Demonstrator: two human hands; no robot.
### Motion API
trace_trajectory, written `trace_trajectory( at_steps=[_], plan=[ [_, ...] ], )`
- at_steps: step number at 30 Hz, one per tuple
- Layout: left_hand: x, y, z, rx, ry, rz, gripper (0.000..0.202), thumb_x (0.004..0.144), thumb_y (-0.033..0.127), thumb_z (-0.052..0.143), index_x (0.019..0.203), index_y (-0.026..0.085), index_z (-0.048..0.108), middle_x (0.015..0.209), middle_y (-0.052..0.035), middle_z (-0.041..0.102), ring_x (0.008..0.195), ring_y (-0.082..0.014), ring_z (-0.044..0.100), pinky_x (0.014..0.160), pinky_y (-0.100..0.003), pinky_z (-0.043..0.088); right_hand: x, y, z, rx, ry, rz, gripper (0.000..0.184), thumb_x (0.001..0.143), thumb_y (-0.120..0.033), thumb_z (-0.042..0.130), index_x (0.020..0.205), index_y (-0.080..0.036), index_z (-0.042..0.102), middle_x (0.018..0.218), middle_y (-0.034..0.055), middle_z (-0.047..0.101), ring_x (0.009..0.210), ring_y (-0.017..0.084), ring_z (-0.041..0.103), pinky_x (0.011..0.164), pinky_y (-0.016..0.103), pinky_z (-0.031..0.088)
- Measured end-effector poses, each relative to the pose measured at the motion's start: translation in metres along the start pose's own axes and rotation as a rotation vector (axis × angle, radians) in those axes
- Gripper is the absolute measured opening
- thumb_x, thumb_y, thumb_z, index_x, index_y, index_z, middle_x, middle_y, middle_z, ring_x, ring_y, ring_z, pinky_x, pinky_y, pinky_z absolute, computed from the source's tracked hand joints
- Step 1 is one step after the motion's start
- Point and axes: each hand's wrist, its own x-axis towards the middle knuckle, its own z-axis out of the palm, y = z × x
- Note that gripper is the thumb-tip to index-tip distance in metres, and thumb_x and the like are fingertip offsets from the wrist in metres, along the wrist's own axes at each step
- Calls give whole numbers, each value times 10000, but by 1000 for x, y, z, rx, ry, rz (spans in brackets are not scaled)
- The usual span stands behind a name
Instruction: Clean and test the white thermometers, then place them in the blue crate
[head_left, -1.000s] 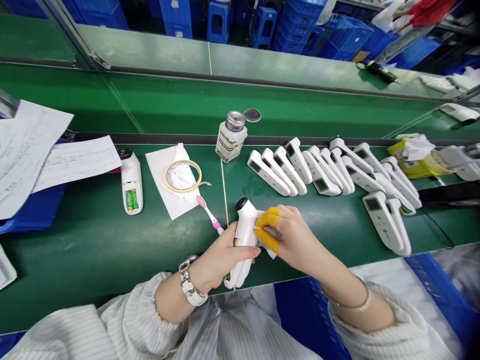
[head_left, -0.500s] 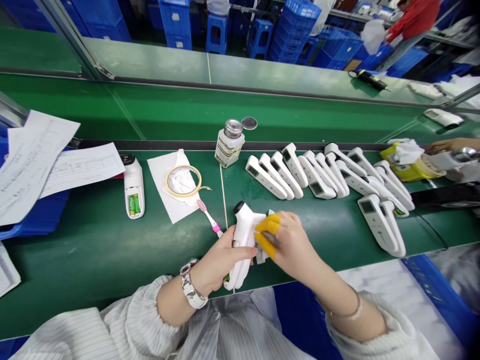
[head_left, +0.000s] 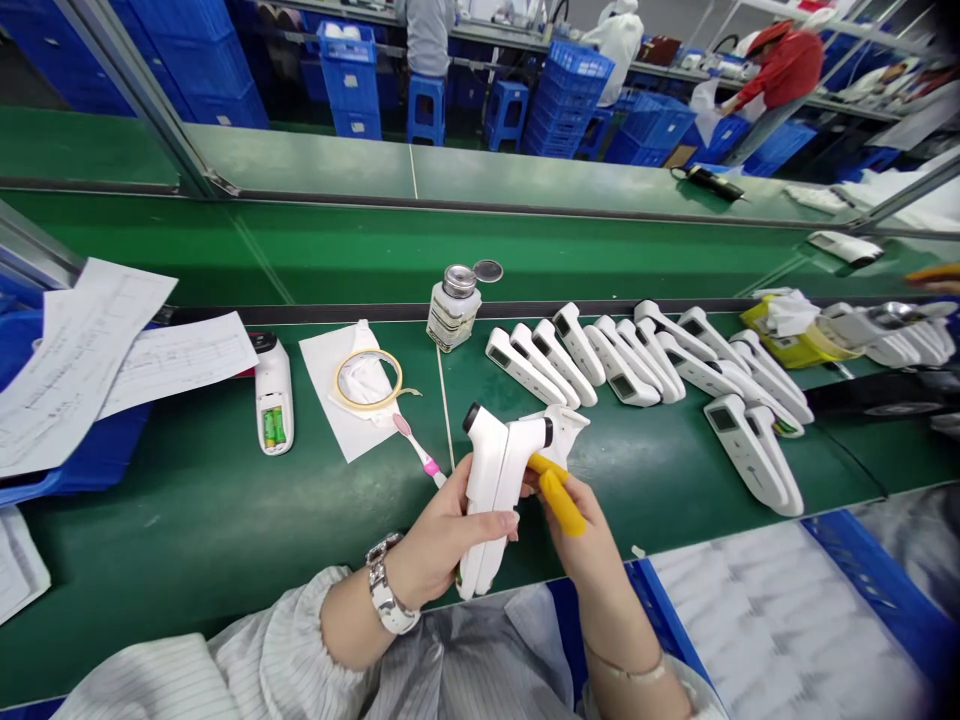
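My left hand (head_left: 439,530) is wrapped round two white infrared thermometers (head_left: 495,490), held upright side by side with their dark-tipped heads pointing apart. A sliver of green shows low on the left one, by the palm. My right hand (head_left: 577,520), with yellow finger cots on two fingers, is closed at the neck of the right-hand thermometer; its fingertips are partly hidden behind it. Just beyond that hand lies a crumpled white cloth or wipe (head_left: 571,428). To the left is a pink-and-white toothbrush (head_left: 417,447) on the green bench (head_left: 360,510).
Several white thermometers (head_left: 630,360) lie in a row at the right. A dispenser bottle (head_left: 453,312) with its lid up stands at the back. Masking tape (head_left: 337,385) rests on paper. A thermometer with exposed green batteries (head_left: 274,400) and papers (head_left: 165,365) are leftward. Co-workers sit beyond.
My right hand has lowered and turned, bringing its fingers behind the thermometers. The pair has rotated so both heads show. The wipe now lies spread beyond them. The view has tilted up.
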Motion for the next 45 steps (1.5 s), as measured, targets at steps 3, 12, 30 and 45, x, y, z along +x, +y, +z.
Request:
trace_trajectory(
  at_steps=[3, 12, 30, 45],
  plan=[
    [0, -1, 0, -37, -30, 4, 413, 703, 175, 688, 1067, 188, 494, 864, 1, 579, 636, -81, 540, 575, -229, 417, 0, -7, 16, 121, -41, 29, 220, 792, -391, 615, 965, -264, 663, 890, 19, 698, 814, 208, 635, 783, 355, 507],
    [1, -2, -1, -25, -42, -3, 422, 708, 188, 682, 1081, 193, 485, 950, -23, 584, 638, -81, 539, 583, -238, 421, 9, -16, 3, -116, 59, -59, 341, 811, -386, 570, 1121, -243, 571, 972, 62, 661, 863, 236, 622, 769, 391, 501],
    [5, -1, 1, 159, 170, -170, 487, 709, 282, 682, 1128, 204, 446, 892, -15, 575, 647, -107, 559, 570, -248, 437, 20, -46, -6, -911, 8, -426, 115, 824, -221, 542, 893, -209, 635, 892, 79, 667, 852, 244, 592, 767, 404, 409],
    [6, 1, -1, 204, 114, -238, 459, 698, 322, 693, 1066, 179, 458, 861, -15, 552, 610, -105, 549, 589, -275, 445, 50, -57, -13, -1147, -381, -345, 133, 822, -260, 550, 805, -208, 671, 742, 56, 654, 710, 209, 583, 654, 333, 391]
  ],
)
